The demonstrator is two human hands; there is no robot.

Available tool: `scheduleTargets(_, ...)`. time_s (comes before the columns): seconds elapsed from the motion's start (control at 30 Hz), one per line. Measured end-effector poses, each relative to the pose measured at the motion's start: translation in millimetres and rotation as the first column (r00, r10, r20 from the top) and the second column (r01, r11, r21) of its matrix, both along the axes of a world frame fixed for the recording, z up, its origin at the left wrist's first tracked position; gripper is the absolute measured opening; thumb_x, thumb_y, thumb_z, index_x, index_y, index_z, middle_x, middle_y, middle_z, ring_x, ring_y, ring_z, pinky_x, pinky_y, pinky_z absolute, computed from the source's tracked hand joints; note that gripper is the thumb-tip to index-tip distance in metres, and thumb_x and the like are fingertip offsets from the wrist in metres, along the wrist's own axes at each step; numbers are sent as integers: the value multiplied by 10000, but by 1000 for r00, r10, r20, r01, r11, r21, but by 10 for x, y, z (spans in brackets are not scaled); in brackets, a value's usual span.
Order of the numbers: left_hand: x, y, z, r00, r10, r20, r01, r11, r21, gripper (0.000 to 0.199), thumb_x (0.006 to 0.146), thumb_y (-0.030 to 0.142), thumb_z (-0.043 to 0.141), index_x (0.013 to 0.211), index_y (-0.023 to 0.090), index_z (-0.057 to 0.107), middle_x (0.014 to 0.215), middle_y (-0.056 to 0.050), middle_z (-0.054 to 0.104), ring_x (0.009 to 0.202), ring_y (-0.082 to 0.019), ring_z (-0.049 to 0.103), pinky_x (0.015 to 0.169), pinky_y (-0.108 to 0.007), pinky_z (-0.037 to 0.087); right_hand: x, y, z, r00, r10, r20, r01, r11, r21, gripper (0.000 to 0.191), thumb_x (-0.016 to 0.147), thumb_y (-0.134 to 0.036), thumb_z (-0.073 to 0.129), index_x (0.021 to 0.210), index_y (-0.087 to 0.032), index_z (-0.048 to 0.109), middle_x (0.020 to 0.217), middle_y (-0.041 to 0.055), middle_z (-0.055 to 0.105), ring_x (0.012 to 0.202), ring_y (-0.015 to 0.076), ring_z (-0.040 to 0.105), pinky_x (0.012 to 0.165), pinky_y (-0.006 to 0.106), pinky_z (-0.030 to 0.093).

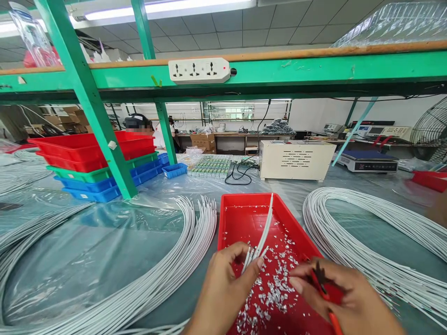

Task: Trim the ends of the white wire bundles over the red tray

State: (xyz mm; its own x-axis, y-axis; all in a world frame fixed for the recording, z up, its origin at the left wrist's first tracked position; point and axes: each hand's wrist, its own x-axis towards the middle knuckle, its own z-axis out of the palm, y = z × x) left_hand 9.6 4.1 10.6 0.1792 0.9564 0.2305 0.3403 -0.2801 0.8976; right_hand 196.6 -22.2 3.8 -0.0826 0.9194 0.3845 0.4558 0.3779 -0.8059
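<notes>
Over the red tray (244,201), my left hand (232,284) pinches a small bunch of white cables (264,232) between thumb and fingers. Their short ends poke out above the grip, and a few longer ones rise toward the tray's far side. My right hand (335,288), to the right of the bunch and apart from it, is closed around red-handled wire cutters (323,284). The dark jaws point up, and the palm partly hides the handles. Shiny silvery scraps (275,291) lie scattered across the tray's bottom.
Looped bundles of white cable lie left (167,267) and right (335,232) of the tray. Stacked bins (70,156) stand by a green post (101,125). Behind are a beige metal box (296,160) and a weighing scale (366,160). Another person (138,123) is behind the bins.
</notes>
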Motion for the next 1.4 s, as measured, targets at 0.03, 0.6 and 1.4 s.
scheduleTargets(0.03, 12, -8, -7, 998, 25, -55, -22, 998, 63, 201, 813, 306, 568, 675, 161, 556, 702, -11, 567, 708, -155, 513, 643, -253, 341, -55, 56, -8, 993, -31, -110, 27, 999, -35, 130, 732, -327, 627, 672, -239, 701, 593, -17, 652, 516, 121, 581, 517, 189, 465)
scheduleTargets(0.6, 128, -11, 42, 967, -112, 228, 169, 954, -246, 110, 695, 174, 650, 789, 136, 607, 749, -14, 590, 717, -137, 506, 667, -226, 388, -267, 187, -95, 913, 63, -402, -110, 989, -96, 125, 730, -300, 651, 708, -194, 713, 646, 9, 658, 632, 165, 610, 620, 234, 474)
scheduleTargets(1.4, 84, -7, 87, 919, -206, 336, 301, 918, -259, 241, 778, 317, 622, 613, 141, 602, 546, 38, 438, 525, -82, 331, 510, -195, 264, 35, 151, -301, 735, -356, 577, 126, 908, 400, 448, 763, -487, 556, 481, -204, 351, 383, -82, 358, 374, 91, 268, 343, 187, 232)
